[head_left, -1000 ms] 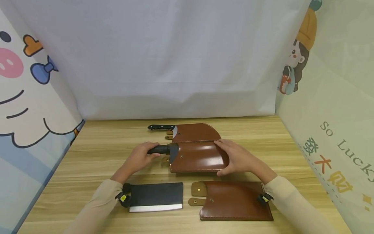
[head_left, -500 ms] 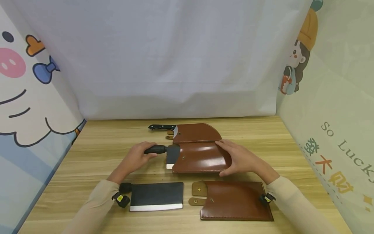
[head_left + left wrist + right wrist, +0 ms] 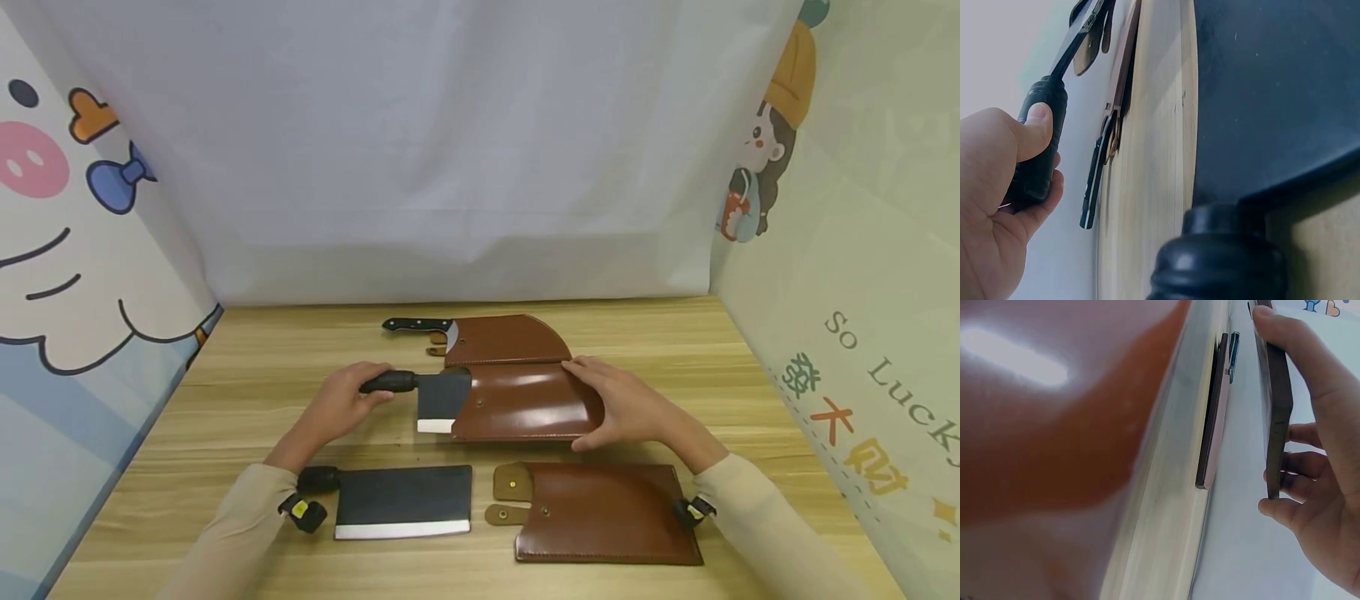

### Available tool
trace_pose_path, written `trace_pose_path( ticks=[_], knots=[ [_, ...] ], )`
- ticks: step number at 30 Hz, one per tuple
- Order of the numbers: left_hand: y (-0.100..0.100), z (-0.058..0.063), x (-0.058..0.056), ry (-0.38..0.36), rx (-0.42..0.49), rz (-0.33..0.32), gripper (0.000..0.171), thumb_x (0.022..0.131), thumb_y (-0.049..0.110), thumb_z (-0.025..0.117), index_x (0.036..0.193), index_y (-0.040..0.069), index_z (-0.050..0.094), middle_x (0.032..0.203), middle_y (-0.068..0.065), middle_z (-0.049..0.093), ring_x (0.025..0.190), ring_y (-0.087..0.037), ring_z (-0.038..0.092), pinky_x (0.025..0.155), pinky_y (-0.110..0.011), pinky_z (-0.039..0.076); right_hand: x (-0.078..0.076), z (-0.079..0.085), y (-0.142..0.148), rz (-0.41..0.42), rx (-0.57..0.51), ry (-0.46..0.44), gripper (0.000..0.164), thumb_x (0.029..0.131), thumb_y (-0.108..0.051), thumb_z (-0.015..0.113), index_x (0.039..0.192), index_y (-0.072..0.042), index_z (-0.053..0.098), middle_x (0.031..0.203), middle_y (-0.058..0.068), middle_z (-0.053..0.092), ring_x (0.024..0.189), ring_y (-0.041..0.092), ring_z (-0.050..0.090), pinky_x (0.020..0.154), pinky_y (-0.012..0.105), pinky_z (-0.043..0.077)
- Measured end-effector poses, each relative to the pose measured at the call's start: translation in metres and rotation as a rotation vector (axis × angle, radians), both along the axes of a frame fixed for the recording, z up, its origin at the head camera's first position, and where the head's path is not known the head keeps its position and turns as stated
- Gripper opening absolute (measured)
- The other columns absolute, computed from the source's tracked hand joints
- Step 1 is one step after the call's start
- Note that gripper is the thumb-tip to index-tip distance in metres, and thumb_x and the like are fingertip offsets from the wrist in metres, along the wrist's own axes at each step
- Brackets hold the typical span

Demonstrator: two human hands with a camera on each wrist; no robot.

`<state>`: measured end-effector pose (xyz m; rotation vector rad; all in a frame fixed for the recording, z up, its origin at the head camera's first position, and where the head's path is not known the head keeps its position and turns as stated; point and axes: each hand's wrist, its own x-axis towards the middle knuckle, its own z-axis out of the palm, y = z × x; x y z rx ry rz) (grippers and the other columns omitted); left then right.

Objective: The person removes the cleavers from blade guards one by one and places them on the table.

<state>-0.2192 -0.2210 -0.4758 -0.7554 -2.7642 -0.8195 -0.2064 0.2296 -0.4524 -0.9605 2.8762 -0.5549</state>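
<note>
My left hand grips the black handle of a cleaver, thumb along one side in the left wrist view. Part of its dark blade, with a pale strip at the edge, shows outside a brown leather sheath; the rest is hidden inside. At the sheath's closed right end, my right hand holds it by opposite edges. The right wrist view shows the thumb and fingers round the sheath's end, lifted off the table.
A second black cleaver lies bare in front, beside another brown sheath with its straps undone. Behind the held pair lies a sheathed knife with a black riveted handle. A white cloth hangs behind the wooden table.
The left hand has drawn the cleaver leftward, so more blade shows outside the sheath. The right hand and the sheath have shifted slightly right.
</note>
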Motion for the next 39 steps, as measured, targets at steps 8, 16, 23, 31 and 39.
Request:
trace_pose_path(
  ticks=[8,16,23,31,39],
  knots=[
    [-0.005,0.002,0.001,0.004,-0.002,0.008,0.047,0.093,0.018,0.076,0.133,-0.004,0.064,0.123,-0.022,0.069,0.111,-0.040,0.067,0.091,-0.057,0.053,-0.001,0.000,0.005,-0.007,-0.001,0.014,0.119,0.064,-0.055,0.093,0.157,-0.004,0.038,0.157,0.027,0.040,0.145,0.045,0.038,0.113,0.061,0.037],
    [-0.014,0.002,0.002,0.016,0.021,0.008,0.046,0.093,0.015,0.076,0.132,-0.005,0.064,0.123,-0.023,0.069,0.110,-0.041,0.067,0.090,-0.058,0.053,0.000,0.000,0.012,-0.016,-0.014,0.019,0.120,0.063,-0.053,0.094,0.156,-0.002,0.038,0.156,0.027,0.041,0.144,0.046,0.040,0.112,0.061,0.037],
    [-0.024,0.002,0.004,0.041,0.035,0.015,0.045,0.091,0.012,0.078,0.131,-0.005,0.065,0.122,-0.023,0.069,0.110,-0.042,0.067,0.089,-0.058,0.054,0.001,0.002,0.018,-0.020,-0.029,0.026,0.118,0.064,-0.053,0.094,0.156,-0.004,0.039,0.156,0.027,0.040,0.142,0.046,0.041,0.110,0.062,0.040],
    [-0.030,0.004,0.005,0.039,0.033,0.024,0.045,0.092,0.013,0.077,0.131,-0.005,0.065,0.123,-0.024,0.069,0.111,-0.043,0.067,0.089,-0.059,0.054,0.003,0.005,0.021,-0.030,-0.022,0.013,0.118,0.065,-0.052,0.094,0.157,-0.003,0.038,0.157,0.027,0.038,0.143,0.047,0.039,0.109,0.064,0.039],
    [-0.040,0.002,0.002,0.072,0.054,0.020,0.043,0.090,0.010,0.078,0.129,-0.005,0.066,0.120,-0.025,0.069,0.105,-0.042,0.069,0.083,-0.057,0.055,0.003,0.007,0.027,-0.039,-0.020,0.019,0.118,0.065,-0.051,0.094,0.155,0.000,0.038,0.157,0.029,0.038,0.144,0.049,0.036,0.110,0.065,0.038]
  ],
)
